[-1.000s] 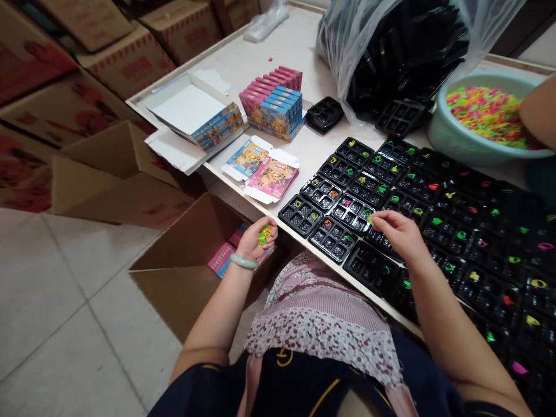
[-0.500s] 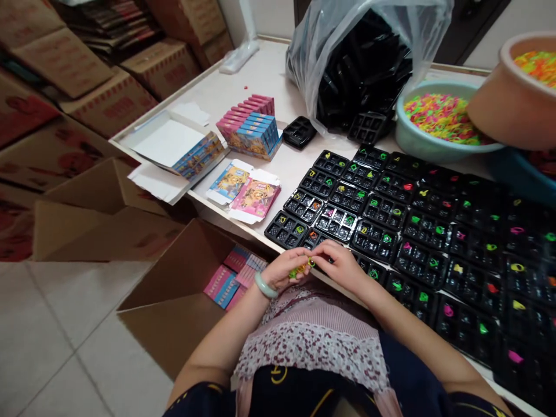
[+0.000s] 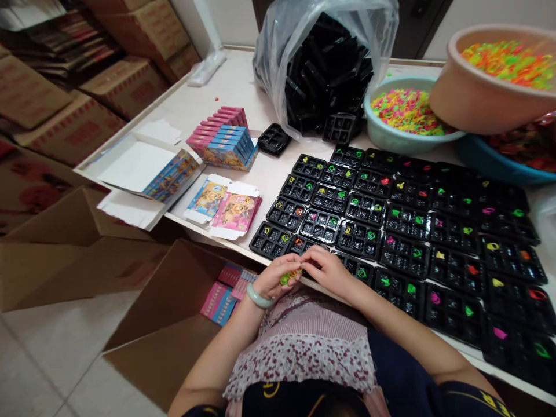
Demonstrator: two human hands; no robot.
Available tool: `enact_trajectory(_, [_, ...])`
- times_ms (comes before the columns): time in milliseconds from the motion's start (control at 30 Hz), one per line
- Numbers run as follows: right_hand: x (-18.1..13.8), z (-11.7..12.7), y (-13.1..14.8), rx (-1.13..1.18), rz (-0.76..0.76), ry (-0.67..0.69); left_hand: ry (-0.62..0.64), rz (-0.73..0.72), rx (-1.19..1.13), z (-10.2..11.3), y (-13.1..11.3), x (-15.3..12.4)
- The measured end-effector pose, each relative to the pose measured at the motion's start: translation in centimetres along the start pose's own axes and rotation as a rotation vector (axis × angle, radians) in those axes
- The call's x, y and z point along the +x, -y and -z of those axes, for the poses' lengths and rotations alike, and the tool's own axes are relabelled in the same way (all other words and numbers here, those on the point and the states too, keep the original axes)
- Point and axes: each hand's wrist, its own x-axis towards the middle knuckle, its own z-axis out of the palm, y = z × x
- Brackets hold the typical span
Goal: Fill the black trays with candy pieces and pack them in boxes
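My left hand (image 3: 274, 277), with a pale bangle (image 3: 259, 296) at the wrist, is cupped around several small yellow and green plastic rings (image 3: 290, 277). The thumb and fingers of my right hand (image 3: 329, 271) are pinched together against the left fingertips; whatever lies between them is too small to make out. Both hands are over the table's front edge, above my apron (image 3: 304, 347). Just beyond them are rows of black compartment trays (image 3: 320, 225), many with a coloured plastic piece in some compartments. One tray (image 3: 303, 244) is partly covered by my right hand.
Behind the trays stand a clear bag of black trays (image 3: 321, 75), a light blue basin (image 3: 393, 130) of coloured pieces and an orange basin (image 3: 473, 98). Printed boxes (image 3: 226, 145) and flat cartons (image 3: 237, 211) lie left. An open cardboard box (image 3: 152, 324) sits below the table edge.
The view has swung right, so the table's contents appear further left. My hands stay together; the yellow piece seen at the right fingertips earlier is no longer visible there.
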Motion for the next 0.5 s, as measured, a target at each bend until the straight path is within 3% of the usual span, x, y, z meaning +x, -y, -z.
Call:
enact_trajectory(267, [-1.9, 2.6, 1.0, 0.045, -0.089, 0.063, 0.015, -0.121, -0.111, 1.4, -3.4, 0.4])
enact_trajectory(500, [-4.9, 3.6, -0.1, 0.063, -0.254, -0.038, 0.005, -0.19, -0.154, 2.0, -5.7, 2.3])
